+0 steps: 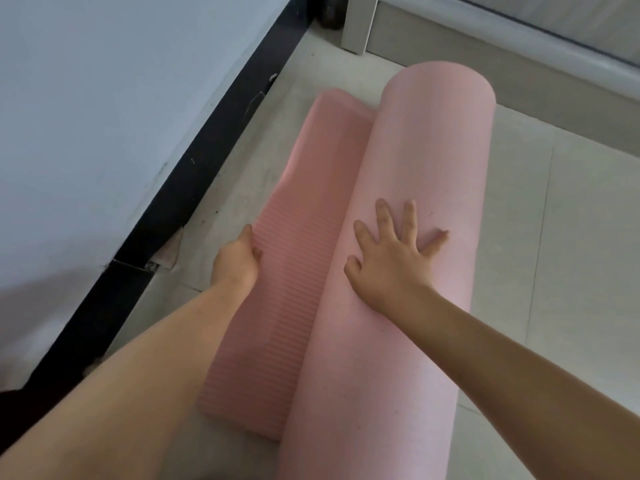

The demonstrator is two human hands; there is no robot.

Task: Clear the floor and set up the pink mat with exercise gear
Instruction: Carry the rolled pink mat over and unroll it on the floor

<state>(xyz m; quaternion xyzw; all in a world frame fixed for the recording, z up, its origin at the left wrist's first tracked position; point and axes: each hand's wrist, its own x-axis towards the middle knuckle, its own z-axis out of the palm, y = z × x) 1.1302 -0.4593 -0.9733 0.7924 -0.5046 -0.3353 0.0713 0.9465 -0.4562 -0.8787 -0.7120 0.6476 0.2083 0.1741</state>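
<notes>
The right hand (394, 261) lies flat with fingers spread on top of the rolled part of the pink mat (398, 306). The left hand (239, 261) grips the outer edge of the mat's unrolled ribbed flap, fingers curled over it; how far they wrap under is hard to tell. The mat lies on the pale tiled floor (571, 237), its flap beside a black skirting board (180, 202) under a grey wall (104, 98). A white furniture leg (358, 26) stands beyond the roll.
</notes>
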